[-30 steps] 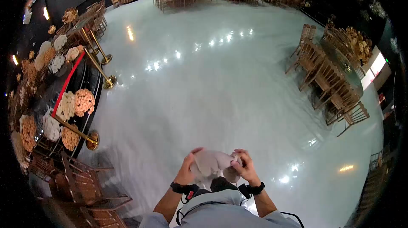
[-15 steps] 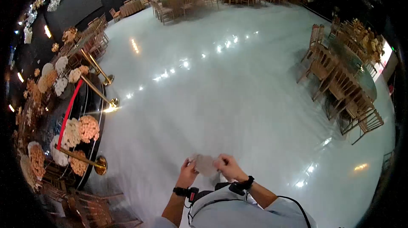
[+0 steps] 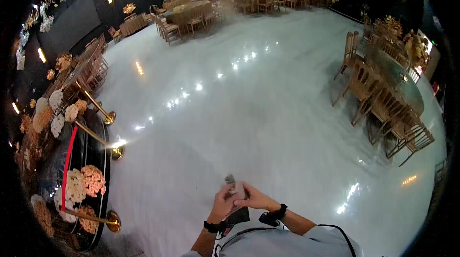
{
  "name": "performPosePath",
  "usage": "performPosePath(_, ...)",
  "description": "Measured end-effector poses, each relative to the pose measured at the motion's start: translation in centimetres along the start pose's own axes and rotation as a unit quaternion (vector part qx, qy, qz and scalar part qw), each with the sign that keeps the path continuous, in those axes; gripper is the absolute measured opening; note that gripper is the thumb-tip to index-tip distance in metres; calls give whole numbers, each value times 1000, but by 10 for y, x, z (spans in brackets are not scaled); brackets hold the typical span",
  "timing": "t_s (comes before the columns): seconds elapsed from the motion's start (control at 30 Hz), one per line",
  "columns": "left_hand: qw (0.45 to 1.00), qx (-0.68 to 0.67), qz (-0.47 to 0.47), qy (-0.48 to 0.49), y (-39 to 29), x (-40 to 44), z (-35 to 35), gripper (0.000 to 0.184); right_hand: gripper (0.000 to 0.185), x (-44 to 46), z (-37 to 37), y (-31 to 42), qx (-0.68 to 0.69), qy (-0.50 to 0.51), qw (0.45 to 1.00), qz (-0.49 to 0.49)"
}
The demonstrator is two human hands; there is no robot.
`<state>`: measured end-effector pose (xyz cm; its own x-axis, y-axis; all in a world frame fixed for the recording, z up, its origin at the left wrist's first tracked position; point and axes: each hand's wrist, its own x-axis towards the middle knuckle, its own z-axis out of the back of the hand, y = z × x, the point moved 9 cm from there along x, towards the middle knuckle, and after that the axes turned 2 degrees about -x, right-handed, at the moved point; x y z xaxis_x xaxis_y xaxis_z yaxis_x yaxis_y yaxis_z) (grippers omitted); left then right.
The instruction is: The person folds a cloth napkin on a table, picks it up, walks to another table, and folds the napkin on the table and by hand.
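Observation:
Both my hands meet low in the middle of the head view, in front of my body. My left hand (image 3: 222, 203) and my right hand (image 3: 254, 197) are closed round a crumpled pale cloth (image 3: 237, 189). A small darker bit of it sticks up above my fingers. The fingers of the two hands are close together, hiding much of the cloth. A black band is on each wrist.
Glossy white floor (image 3: 215, 127) spreads ahead. At the left stand gold posts (image 3: 98, 134) with a red rope (image 3: 68, 166), beside pink and white flowers (image 3: 93, 180). Wooden chairs (image 3: 364, 82) surround a round table (image 3: 397, 77) at the right. More tables stand far ahead.
The pale cloth, spread between my hands before, is now bunched up smaller. My hands have come together. The view has shifted, with the posts and flowers now lower at the left.

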<state>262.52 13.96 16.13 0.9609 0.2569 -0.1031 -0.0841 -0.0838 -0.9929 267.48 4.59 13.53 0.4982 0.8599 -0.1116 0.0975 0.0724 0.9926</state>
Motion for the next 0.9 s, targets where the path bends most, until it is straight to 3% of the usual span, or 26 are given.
performPosePath(0.1,998,15,39,47,-20,60,2,38,64,38,38,10,-23,-42,999,-11)
performPosePath(0.17,997,16,4,76,-22,99,12,40,60,66,55,15,70,-35,996,-31)
performPosePath(0.2,993,68,-16,95,-29,119,12,40,52,70,69,40,-30,-73,996,-33)
performPosePath(0.23,986,118,-36,111,-34,139,11,41,52,85,83,43,-40,-77,996,-29)
performPosePath(0.3,985,113,-50,121,-32,175,15,41,45,102,106,34,-33,-122,992,27)
performPosePath(0.37,983,103,-34,149,-29,196,15,38,48,117,123,1,-48,-136,989,-29)
performPosePath(0.43,980,131,-45,141,-34,214,20,38,43,136,137,9,25,-184,983,4)
performPosePath(0.5,990,59,-28,126,-45,227,30,39,36,156,146,21,6,-178,984,19)
performPosePath(0.57,991,64,16,119,-35,247,44,38,27,179,148,11,28,-153,987,-36)
performPosePath(0.63,995,66,-26,76,-39,267,61,36,25,203,152,4,22,-141,989,-44)
performPosePath(0.73,997,59,-10,39,-44,302,81,35,22,252,171,-3,-6,-123,991,-42)
performPosePath(0.8,997,65,-4,30,-52,326,93,32,21,279,180,-12,-87,-84,988,-92)
performPosePath(0.9,999,41,8,7,-50,370,107,29,23,330,201,1,-120,-15,992,-33)
